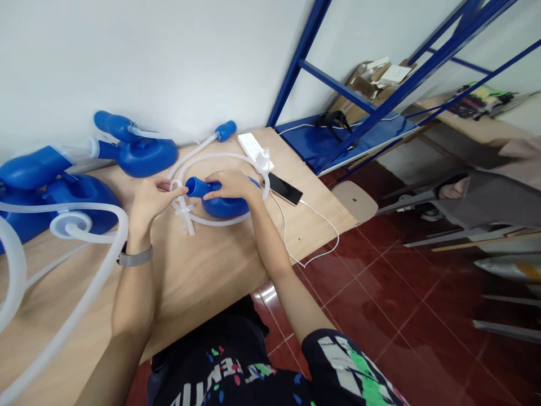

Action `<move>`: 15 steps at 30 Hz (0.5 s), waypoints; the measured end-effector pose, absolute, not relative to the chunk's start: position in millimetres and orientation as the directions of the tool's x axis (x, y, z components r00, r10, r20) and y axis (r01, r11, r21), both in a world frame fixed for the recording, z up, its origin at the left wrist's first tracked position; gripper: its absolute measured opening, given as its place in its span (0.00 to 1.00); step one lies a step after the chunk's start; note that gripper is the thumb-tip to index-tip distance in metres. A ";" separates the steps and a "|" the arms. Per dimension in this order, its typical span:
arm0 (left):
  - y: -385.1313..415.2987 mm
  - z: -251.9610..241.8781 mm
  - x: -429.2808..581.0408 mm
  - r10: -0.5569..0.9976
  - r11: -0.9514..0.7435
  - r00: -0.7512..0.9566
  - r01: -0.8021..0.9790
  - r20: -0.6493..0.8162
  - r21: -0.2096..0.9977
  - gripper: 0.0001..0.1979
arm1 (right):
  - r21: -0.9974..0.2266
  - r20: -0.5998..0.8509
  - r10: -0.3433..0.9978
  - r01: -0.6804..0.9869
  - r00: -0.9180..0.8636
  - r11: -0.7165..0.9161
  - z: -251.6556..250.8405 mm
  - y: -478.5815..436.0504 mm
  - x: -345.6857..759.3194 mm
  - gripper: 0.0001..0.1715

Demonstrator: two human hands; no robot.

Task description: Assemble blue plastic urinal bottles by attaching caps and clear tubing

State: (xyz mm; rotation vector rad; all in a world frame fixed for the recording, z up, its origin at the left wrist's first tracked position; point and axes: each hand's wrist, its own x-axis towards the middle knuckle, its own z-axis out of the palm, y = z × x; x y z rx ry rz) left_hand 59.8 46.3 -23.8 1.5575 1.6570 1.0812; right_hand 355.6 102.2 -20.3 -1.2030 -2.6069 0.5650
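A blue plastic bottle [224, 208] rests on the wooden table, its open neck pointing left. My right hand [230, 186] is wrapped round the neck from above. Just left of the opening, my left hand [157, 197] has its thumb and fingers closed at a whitish ring-like end of clear tubing; the exact grip is partly hidden. Below that hand hangs a clear plastic connector [184, 213]. A translucent hose [228, 155] loops around the bottle, and another runs up to a small blue part [226, 130].
More blue bottles [147, 158] with hoses stand along the wall at left. A thick hose [101, 276] curves over the left side. Power strip [250, 148], phone [285, 189] and white cable lie right. A blue metal frame [296, 67] rises behind; a stool [355, 200] is beside the table.
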 end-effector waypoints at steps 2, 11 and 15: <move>52.3 -33.1 55.0 0.997 0.016 -0.068 0.474 0.019 0.880 0.30 | -0.426 0.040 0.772 0.688 -0.634 0.587 -21.3 103.0 356.2 0.34; 69.7 -60.9 79.8 1.000 0.027 -0.026 0.472 -0.017 0.881 0.38 | -0.341 0.084 0.867 0.804 -0.491 0.488 -25.1 110.8 363.9 0.35; 72.7 -65.2 83.8 0.996 -0.086 0.039 0.506 0.076 0.858 0.37 | -0.300 0.074 0.938 0.890 -0.338 0.344 -21.7 108.7 365.4 0.35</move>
